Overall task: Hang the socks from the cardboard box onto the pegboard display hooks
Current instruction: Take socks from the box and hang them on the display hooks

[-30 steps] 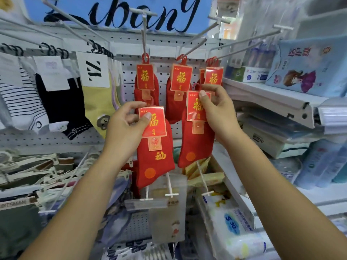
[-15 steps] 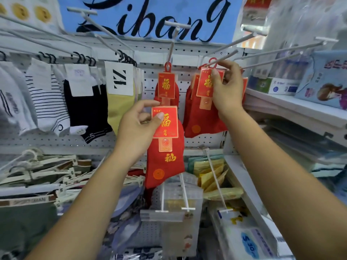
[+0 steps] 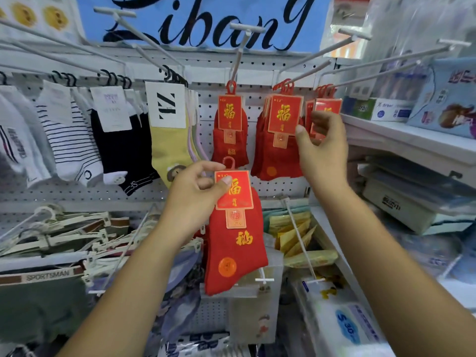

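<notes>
My left hand [image 3: 195, 197] pinches the red card of a pair of red socks [image 3: 234, 253], which hangs down below the display row. On the white pegboard [image 3: 270, 188] a single red pair [image 3: 230, 140] hangs from the middle hook [image 3: 239, 55]. A thicker bunch of red pairs [image 3: 278, 155] hangs from the hook to its right [image 3: 316, 57]. A further red bunch [image 3: 328, 105] hangs beside it. My right hand [image 3: 324, 155] is between these two bunches, fingers apart, thumb at the card's edge, holding nothing. The cardboard box is out of view.
Striped, black and yellow socks [image 3: 167, 140] fill the hooks to the left. Long bare hooks [image 3: 298, 235] jut out below, over packets and tissue packs [image 3: 347, 325]. A white shelf [image 3: 412, 140] with boxes stands at the right. Hangers with underwear [image 3: 51, 240] lie lower left.
My right hand lifted its red pair onto the right hook, let go and dropped slightly. My left hand kept its pair, now lower in view.
</notes>
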`<state>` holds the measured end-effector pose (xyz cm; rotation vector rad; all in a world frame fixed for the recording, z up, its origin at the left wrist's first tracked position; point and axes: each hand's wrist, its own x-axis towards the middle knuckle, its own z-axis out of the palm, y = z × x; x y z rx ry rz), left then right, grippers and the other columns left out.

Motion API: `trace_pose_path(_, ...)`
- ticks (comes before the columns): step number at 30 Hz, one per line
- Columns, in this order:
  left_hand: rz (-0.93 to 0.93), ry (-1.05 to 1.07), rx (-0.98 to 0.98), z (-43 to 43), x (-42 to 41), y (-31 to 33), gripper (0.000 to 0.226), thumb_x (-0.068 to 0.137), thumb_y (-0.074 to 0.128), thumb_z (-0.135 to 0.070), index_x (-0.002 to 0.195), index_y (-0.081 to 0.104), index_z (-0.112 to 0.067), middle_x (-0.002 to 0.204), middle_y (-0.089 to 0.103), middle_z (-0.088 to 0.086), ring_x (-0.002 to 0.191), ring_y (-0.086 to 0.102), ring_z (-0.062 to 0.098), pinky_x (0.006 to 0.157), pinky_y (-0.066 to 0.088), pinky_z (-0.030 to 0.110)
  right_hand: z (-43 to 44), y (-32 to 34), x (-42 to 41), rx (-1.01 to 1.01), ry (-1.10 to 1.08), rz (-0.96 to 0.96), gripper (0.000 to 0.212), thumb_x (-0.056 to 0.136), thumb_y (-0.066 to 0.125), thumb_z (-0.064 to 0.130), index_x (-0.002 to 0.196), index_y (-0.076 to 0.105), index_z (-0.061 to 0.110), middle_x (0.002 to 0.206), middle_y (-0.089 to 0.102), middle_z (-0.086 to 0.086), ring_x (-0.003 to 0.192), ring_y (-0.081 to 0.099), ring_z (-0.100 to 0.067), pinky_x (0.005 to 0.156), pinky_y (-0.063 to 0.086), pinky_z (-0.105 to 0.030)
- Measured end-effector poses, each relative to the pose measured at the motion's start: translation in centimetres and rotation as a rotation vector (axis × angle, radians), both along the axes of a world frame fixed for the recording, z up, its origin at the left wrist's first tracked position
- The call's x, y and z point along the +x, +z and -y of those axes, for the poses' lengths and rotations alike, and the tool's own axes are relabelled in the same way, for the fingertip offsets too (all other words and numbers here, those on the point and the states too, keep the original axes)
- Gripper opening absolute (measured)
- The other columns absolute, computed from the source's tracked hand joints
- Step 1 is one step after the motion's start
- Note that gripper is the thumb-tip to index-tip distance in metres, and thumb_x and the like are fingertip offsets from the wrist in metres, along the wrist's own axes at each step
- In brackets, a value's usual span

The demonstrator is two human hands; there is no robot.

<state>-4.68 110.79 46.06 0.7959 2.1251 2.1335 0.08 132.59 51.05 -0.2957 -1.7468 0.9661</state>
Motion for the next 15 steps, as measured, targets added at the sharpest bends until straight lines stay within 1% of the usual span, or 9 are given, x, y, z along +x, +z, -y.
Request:
trace_pose_path(1,0.008,-0.016,-0.016,-0.2,0.2,-0.4,0.016,0.098,0.068,-0.019,0.112,0.063,-0.022,0.087,0.080,0.007,0.080,0.078,0.023,0.070,0.064,0.045,0.6,-0.9,1.0,-0.008,0.019,0.002,0.026,0.094,0.066,0.024,0.118,0.058,0.022,0.122,0.061,0.001,0.109,0.059,-0.006,0.095,0.051,-0.025)
trace_pose_path(3,0.009,-0.032,-0.029,-0.6,0.7,-1.0,0.014,0.098,0.068,-0.019,0.109,0.063,-0.025,0.086,0.079,0.008,0.078,0.078,0.023,0.066,0.064,0.041,1.9,-2.6,2.8,-0.044,0.111,0.055,0.020,0.094,0.066,0.028,0.113,0.062,0.023,0.112,0.067,0.006,0.098,0.062,0.002,0.086,0.051,-0.014)
trace_pose_path(4,0.010,-0.042,-0.028,-0.8,1.0,-1.2,0.014,0.098,0.068,-0.019,0.108,0.063,-0.025,0.085,0.079,0.008,0.078,0.078,0.022,0.064,0.064,0.038,2.4,-3.4,3.6,-0.074,0.166,0.113,0.020,0.095,0.066,0.031,0.112,0.063,0.022,0.107,0.068,0.009,0.096,0.063,0.002,0.083,0.052,-0.014)
trace_pose_path(5,0.014,-0.057,-0.028,-1.2,1.3,-1.3,0.014,0.098,0.068,-0.020,0.109,0.063,-0.025,0.086,0.079,0.008,0.078,0.078,0.023,0.063,0.064,0.037,2.8,-4.0,4.2,-0.109,0.224,0.181,0.021,0.095,0.066,0.035,0.112,0.065,0.021,0.105,0.069,0.009,0.096,0.065,0.000,0.084,0.054,-0.019)
trace_pose_path(7,0.018,-0.096,-0.033,-1.9,1.9,-1.4,0.016,0.098,0.068,-0.023,0.112,0.062,-0.025,0.087,0.079,0.007,0.080,0.078,0.024,0.066,0.065,0.041,3.1,-5.1,5.2,-0.199,0.345,0.310,0.025,0.095,0.065,0.040,0.111,0.067,0.020,0.103,0.072,0.006,0.098,0.069,-0.009,0.084,0.058,-0.028)
trace_pose_path(9,0.012,-0.122,-0.029,-2.8,2.4,-1.4,0.017,0.098,0.068,-0.025,0.114,0.062,-0.026,0.089,0.079,0.007,0.081,0.078,0.025,0.071,0.064,0.045,2.9,-5.8,6.0,-0.299,0.472,0.388,0.026,0.095,0.065,0.041,0.108,0.069,0.019,0.102,0.075,0.001,0.098,0.072,-0.013,0.079,0.059,-0.028)
trace_pose_path(11,0.008,-0.140,-0.022,-3.8,2.9,-1.5,0.016,0.099,0.067,-0.025,0.114,0.062,-0.027,0.089,0.079,0.007,0.082,0.078,0.024,0.072,0.065,0.047,2.2,-6.2,6.7,-0.378,0.569,0.396,0.024,0.095,0.066,0.035,0.107,0.071,0.015,0.101,0.077,-0.005,0.091,0.075,-0.016,0.073,0.057,-0.025)
trace_pose_path(15,-0.014,-0.148,-0.027,-5.2,3.8,-1.6,0.013,0.101,0.063,-0.027,0.113,0.062,-0.032,0.087,0.079,0.006,0.080,0.078,0.023,0.070,0.065,0.045,0.9,-6.3,7.7,-0.395,0.597,0.347,0.019,0.095,0.069,0.027,0.104,0.072,0.011,0.095,0.078,-0.011,0.084,0.076,-0.021,0.067,0.057,-0.027)
